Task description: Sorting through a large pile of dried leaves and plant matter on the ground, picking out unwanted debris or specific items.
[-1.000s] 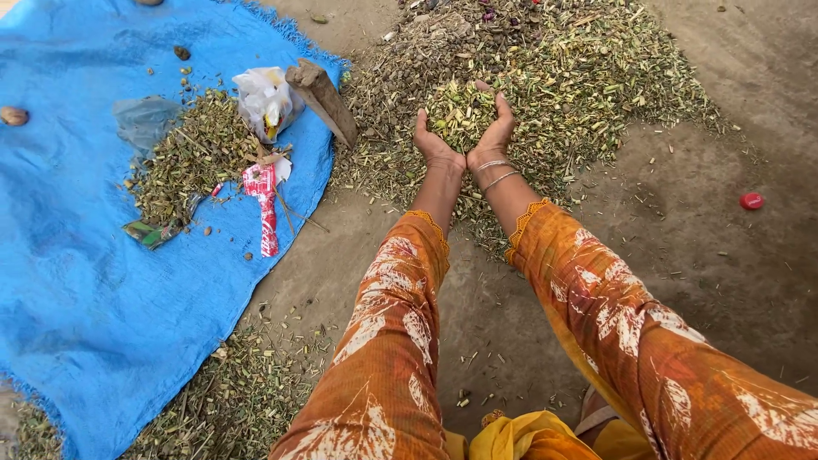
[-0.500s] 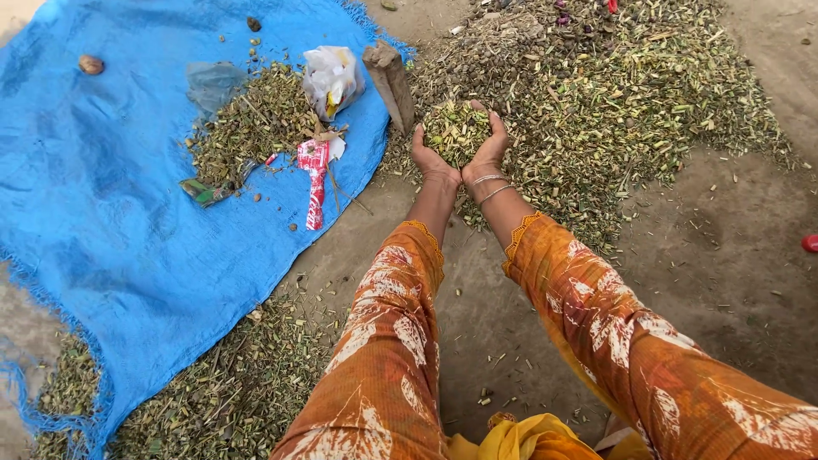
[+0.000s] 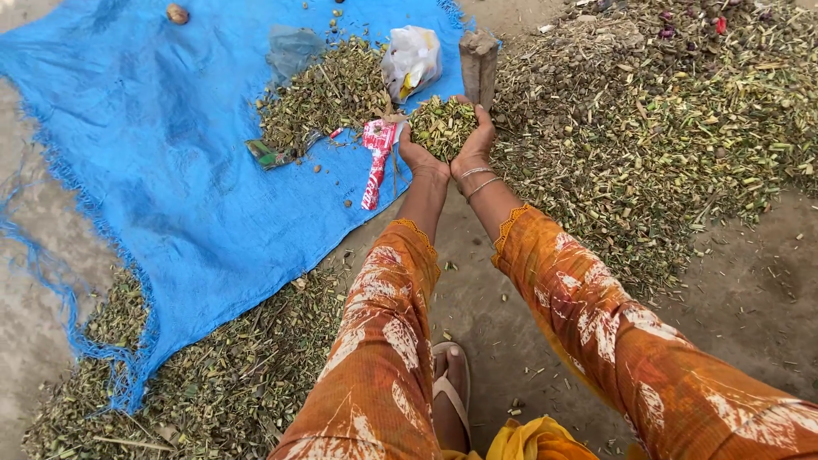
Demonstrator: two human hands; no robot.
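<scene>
My left hand (image 3: 415, 157) and my right hand (image 3: 474, 143) are cupped together, palms up, and hold a heap of chopped green-brown plant scraps (image 3: 441, 126). The cupped hands hover over the right edge of a blue tarp (image 3: 162, 153), just right of a small pile of scraps (image 3: 324, 98) lying on it. Both arms wear orange sleeves with a white leaf print, and thin bangles circle my right wrist. A much larger heap of the same scraps (image 3: 648, 128) covers the ground to the right.
On the tarp lie a white plastic bag (image 3: 411, 58), a red and white wrapper (image 3: 375, 158), a clear bag (image 3: 292, 47) and a brown nut (image 3: 177, 13). A wooden block (image 3: 477, 60) stands behind my hands. More scraps (image 3: 230, 375) litter the ground lower left. My sandalled foot (image 3: 450, 392) shows below.
My cupped hands have carried the scraps leftward, from above the big heap to the tarp's edge. The view has swung left with them, and my foot has come into sight.
</scene>
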